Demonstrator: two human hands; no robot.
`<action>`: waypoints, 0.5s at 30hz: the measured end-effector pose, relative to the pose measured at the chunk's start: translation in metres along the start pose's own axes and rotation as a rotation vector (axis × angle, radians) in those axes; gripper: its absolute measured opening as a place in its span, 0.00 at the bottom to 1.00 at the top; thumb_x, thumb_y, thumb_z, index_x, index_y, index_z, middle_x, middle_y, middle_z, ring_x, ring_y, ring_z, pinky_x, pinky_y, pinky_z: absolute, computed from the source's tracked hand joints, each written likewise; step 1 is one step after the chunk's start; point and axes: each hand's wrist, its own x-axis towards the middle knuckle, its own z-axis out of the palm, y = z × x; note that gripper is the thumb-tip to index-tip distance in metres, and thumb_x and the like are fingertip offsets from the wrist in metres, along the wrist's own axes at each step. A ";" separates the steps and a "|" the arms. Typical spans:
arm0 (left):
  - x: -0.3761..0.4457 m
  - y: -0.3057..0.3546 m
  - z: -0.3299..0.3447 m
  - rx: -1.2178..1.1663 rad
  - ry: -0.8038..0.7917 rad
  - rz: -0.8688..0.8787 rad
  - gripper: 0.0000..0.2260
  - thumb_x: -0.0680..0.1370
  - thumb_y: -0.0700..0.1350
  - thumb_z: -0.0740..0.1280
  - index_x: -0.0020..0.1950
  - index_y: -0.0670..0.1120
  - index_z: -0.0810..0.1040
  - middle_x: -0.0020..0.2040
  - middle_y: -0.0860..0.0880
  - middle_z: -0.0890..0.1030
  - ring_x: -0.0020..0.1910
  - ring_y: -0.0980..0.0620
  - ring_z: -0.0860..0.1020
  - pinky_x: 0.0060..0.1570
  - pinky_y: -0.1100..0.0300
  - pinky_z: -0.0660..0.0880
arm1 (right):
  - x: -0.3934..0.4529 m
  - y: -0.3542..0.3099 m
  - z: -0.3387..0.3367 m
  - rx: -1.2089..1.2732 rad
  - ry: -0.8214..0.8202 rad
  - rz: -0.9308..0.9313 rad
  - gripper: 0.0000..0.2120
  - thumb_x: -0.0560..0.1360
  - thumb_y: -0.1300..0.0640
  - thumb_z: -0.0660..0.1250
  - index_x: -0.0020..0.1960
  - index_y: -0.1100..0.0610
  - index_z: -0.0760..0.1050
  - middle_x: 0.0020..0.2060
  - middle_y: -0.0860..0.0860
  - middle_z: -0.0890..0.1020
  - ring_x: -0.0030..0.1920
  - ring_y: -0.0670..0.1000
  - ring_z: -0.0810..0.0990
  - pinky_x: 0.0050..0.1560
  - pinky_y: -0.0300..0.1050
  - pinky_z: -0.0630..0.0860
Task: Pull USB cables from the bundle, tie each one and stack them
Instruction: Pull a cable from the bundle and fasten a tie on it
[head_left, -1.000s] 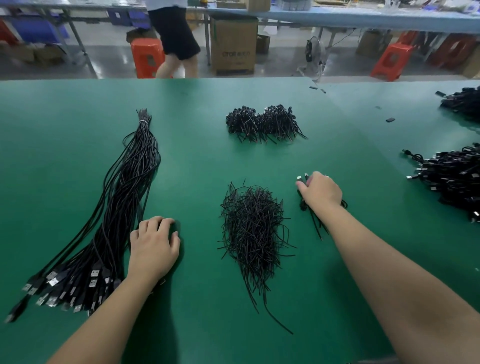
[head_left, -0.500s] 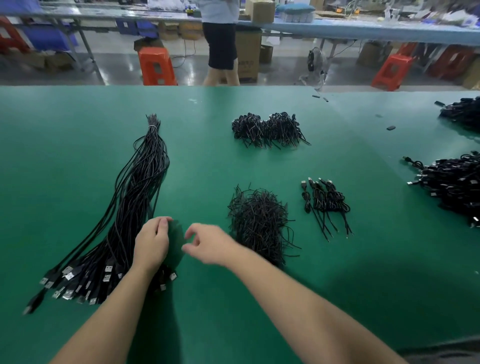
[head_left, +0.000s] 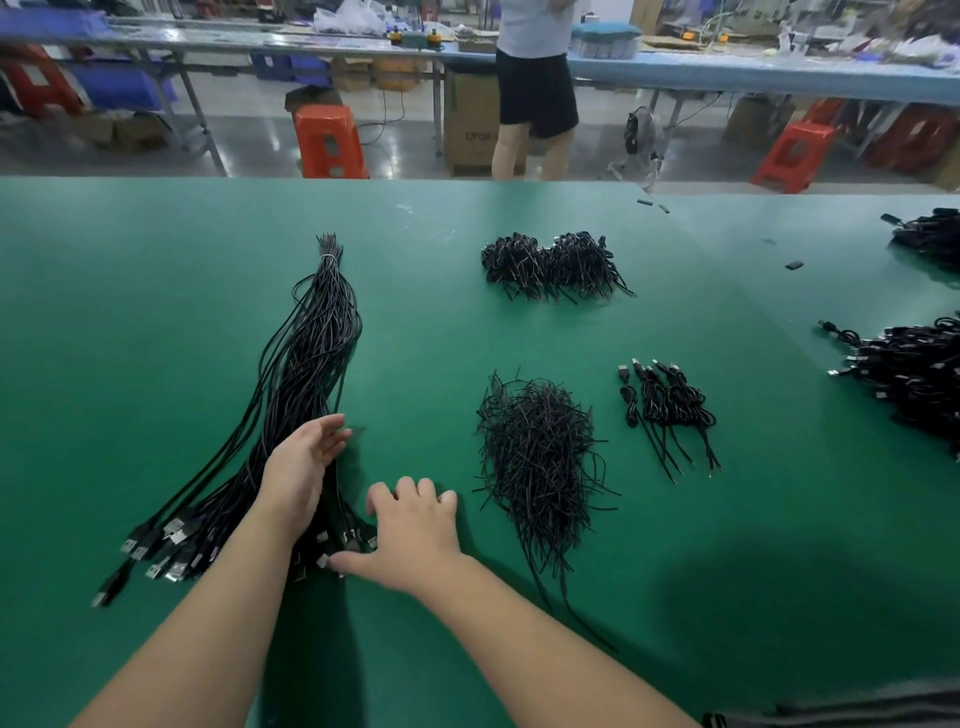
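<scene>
The right hand (head_left: 410, 530) has come back from the tied stack (head_left: 667, 402) to the bundle (head_left: 291, 415), thumb at the plugs, seemingly starting a pull; the left hand (head_left: 304, 462) rests flat, steadying it.

One wide head view from your own eye level, tilted forward and down over the counter (head_left: 156, 312), near edge close beneath you, far edge and aisle beyond.
</scene>
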 end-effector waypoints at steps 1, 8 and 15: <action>0.000 0.003 -0.002 -0.052 -0.008 -0.019 0.14 0.85 0.39 0.52 0.61 0.36 0.75 0.53 0.43 0.80 0.55 0.46 0.79 0.60 0.55 0.73 | 0.000 -0.001 0.000 -0.001 0.004 0.003 0.36 0.67 0.22 0.61 0.61 0.50 0.69 0.58 0.55 0.73 0.60 0.59 0.68 0.62 0.63 0.63; 0.004 0.015 -0.010 0.164 0.175 -0.059 0.11 0.82 0.38 0.58 0.52 0.40 0.81 0.45 0.43 0.82 0.37 0.50 0.80 0.41 0.56 0.78 | 0.006 0.013 -0.011 0.164 -0.037 -0.001 0.16 0.77 0.37 0.63 0.57 0.47 0.76 0.55 0.51 0.76 0.60 0.57 0.72 0.62 0.57 0.66; -0.005 0.016 -0.016 1.172 -0.095 0.258 0.22 0.79 0.36 0.63 0.72 0.52 0.72 0.60 0.46 0.75 0.50 0.48 0.76 0.53 0.54 0.74 | 0.010 0.019 -0.015 0.291 -0.077 0.026 0.13 0.79 0.45 0.61 0.54 0.48 0.82 0.54 0.50 0.78 0.59 0.57 0.72 0.64 0.56 0.68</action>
